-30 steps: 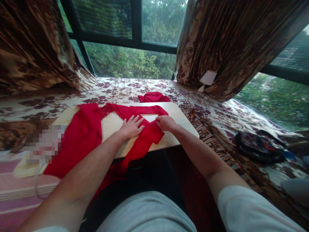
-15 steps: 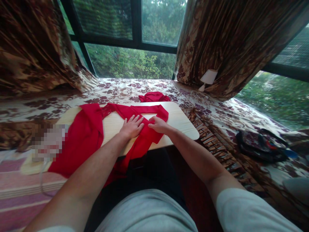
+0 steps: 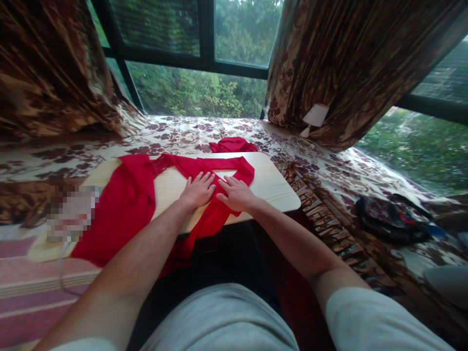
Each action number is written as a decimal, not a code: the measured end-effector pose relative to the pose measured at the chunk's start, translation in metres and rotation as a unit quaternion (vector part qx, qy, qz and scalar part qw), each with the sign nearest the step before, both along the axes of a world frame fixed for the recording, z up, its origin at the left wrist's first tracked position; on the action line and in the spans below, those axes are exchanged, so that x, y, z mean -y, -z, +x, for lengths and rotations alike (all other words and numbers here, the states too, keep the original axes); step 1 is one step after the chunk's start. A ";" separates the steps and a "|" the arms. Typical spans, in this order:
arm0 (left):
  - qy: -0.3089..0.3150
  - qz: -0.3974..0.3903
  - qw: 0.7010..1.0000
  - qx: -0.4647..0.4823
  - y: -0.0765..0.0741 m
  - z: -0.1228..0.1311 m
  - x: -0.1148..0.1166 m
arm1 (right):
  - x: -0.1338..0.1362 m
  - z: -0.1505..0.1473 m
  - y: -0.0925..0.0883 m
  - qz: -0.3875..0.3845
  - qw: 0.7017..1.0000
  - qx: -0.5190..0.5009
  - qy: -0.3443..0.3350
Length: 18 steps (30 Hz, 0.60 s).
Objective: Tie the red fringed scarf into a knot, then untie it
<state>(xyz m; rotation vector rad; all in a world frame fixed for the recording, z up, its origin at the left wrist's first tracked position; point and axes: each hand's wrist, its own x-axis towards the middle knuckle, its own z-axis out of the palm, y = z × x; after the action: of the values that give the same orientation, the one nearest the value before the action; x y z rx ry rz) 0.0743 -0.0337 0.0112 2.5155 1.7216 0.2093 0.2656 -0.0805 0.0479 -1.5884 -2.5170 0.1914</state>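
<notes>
Window bay, floral curtains; pale wooden surface [image 3: 272, 183] on patterned bedding. Red garment [image 3: 127, 204] spread over surface, draping off near edge. Left hand [image 3: 197, 189] and right hand [image 3: 237, 194] side by side, fingers spread, flat on it.

No txt, labels, brands or nos. are reading anywhere. Red cloth [image 3: 127, 204] is showing no tag or print. Curtains [image 3: 347, 58] and patterned cover [image 3: 183, 134] are carrying a flower pattern only, no lettering. A pixelated patch [image 3: 71, 214] at the left end of the table [image 3: 270, 183] is hiding whatever's under it, so can't tell if anything's written there.
</notes>
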 end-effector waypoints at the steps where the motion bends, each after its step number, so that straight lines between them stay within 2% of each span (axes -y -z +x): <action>1: 0.001 0.001 1.000 0.003 0.000 0.000 0.000 | -0.002 0.001 0.005 -0.030 1.000 0.007 -0.002; 3: 0.005 0.004 1.000 0.010 0.001 -0.001 0.000 | -0.007 0.003 0.014 -0.064 0.998 0.012 -0.006; 7: 0.008 0.012 1.000 0.013 0.001 -0.001 0.000 | -0.010 0.006 0.023 -0.053 0.999 0.002 -0.007; 14: 0.002 0.024 1.000 0.016 0.004 -0.002 0.001 | -0.011 0.006 0.030 -0.026 1.000 -0.011 -0.003; 18: 0.004 0.033 0.998 0.059 0.004 -0.004 0.000 | -0.011 0.005 0.030 -0.031 0.999 -0.012 0.003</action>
<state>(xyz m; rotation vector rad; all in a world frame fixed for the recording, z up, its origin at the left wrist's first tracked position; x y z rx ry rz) 0.0699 -0.0336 0.0070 2.4982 1.6868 0.4132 0.2709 -0.0695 0.0178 -1.6061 -2.5118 0.2890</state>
